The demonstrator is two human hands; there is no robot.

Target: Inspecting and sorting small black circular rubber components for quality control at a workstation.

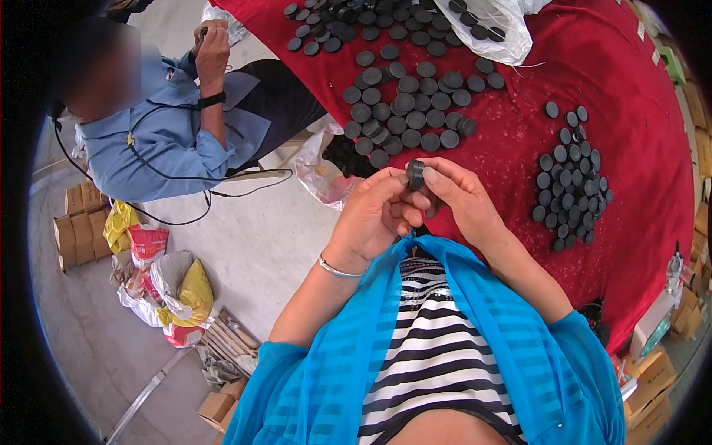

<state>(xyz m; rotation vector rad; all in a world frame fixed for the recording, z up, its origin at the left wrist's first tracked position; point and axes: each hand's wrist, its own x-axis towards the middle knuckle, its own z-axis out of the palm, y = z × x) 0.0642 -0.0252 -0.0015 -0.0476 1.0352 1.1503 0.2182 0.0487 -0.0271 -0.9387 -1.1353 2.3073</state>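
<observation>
Both of my hands meet in front of my chest around one small black round disc (415, 175). My left hand (378, 211) pinches it from the left, my right hand (460, 194) from the right, fingertips on its rim. Just beyond my hands, many black discs (408, 104) lie spread on a red cloth-covered table (630, 89). A second heap of black discs (572, 178) lies to the right of my right hand.
A person in a blue shirt (163, 133) sits at the left, hands raised. A clear plastic bag (493, 30) holds more discs at the table's far side. Another bag (322, 170) hangs at the table edge. Cardboard boxes (78, 222) and colourful sacks (167, 289) stand on the concrete floor.
</observation>
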